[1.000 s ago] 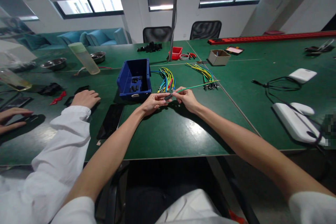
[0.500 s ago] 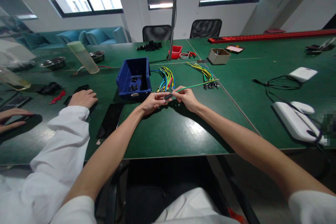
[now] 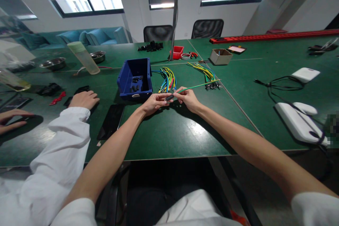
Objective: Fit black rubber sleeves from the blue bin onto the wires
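Observation:
My left hand (image 3: pixel 154 102) pinches a short black sleeve (image 3: pixel 169 97) above the table. Close beside it, my right hand (image 3: pixel 188 99) grips a thin green-yellow wire (image 3: pixel 201 85) near the end that meets the sleeve; the wire's free end points off to the right. Behind my hands lies a bundle of blue, yellow and red wires (image 3: pixel 168 77) with metal lugs. A second bundle of wires (image 3: pixel 208 73), with black ends, rests farther right. To the left stands a blue bin (image 3: pixel 122 81) with several black sleeves (image 3: pixel 135 87) inside.
A co-worker's white sleeve (image 3: pixel 63 137) and hand (image 3: pixel 84 99) rest at my left, beside a black phone (image 3: pixel 110 122). A metal pole (image 3: pixel 175 17) rises behind the wires, near a red box (image 3: pixel 177 52) and a cardboard box (image 3: pixel 220 57). White devices (image 3: pixel 298 122) with cables lie right.

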`<state>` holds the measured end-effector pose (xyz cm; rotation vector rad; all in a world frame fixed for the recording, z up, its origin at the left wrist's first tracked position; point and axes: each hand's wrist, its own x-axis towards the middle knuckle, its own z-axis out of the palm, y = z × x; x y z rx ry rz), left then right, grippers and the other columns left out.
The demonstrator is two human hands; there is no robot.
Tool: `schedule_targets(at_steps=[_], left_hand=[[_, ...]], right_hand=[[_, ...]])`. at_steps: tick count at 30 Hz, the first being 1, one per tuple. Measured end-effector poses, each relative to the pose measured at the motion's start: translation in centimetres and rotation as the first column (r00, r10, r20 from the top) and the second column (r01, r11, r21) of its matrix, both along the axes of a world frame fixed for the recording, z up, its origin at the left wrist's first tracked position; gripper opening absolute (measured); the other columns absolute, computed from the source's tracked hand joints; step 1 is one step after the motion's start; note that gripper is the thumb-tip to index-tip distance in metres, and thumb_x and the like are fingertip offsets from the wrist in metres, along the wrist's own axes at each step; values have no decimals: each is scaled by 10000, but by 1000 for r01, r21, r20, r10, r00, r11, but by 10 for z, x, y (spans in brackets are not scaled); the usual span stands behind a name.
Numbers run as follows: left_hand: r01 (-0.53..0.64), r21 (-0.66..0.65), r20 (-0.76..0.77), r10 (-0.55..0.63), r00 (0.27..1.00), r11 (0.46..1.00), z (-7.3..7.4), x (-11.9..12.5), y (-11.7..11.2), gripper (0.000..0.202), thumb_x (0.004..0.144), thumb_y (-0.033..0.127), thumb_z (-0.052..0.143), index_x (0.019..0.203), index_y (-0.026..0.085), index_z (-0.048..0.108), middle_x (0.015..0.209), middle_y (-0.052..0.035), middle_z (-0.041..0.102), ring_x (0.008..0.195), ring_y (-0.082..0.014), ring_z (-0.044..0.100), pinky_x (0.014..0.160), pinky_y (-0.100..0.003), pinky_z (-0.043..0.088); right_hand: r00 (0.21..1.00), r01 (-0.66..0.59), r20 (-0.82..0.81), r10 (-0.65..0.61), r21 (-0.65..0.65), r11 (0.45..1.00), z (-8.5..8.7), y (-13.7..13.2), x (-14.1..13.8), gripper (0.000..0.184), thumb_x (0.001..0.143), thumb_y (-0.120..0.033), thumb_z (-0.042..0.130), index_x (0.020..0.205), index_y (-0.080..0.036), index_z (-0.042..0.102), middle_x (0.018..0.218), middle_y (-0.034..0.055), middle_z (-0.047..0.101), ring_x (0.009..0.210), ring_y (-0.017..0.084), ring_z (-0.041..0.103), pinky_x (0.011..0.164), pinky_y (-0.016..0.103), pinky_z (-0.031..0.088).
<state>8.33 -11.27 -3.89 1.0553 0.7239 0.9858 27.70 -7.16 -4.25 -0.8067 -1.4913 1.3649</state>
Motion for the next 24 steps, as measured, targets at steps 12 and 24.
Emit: schedule_targets(at_steps=[12, 24], left_hand=[[4, 3, -9, -4, 1000, 1000, -1, 0, 1, 522, 596, 117, 772, 1106, 169, 674, 1092, -123, 684, 993, -197, 642, 916, -334, 448], [12, 7, -9, -12, 1000, 1000, 1, 1, 0, 513, 609, 140, 773, 1111, 175, 674, 1124, -132, 670, 998, -207, 641, 889, -322, 457]], right_hand=[[999, -30, -18, 31, 7, 1000, -4, 4, 1, 360, 642, -474, 748, 730, -166, 583, 510, -45, 507, 430, 70, 417, 410, 213, 297], [1000, -19, 1, 19, -12, 1000, -5, 6, 0, 385, 639, -507, 741, 721, -179, 557, 505, -44, 499, 430, 75, 417, 406, 214, 307]])
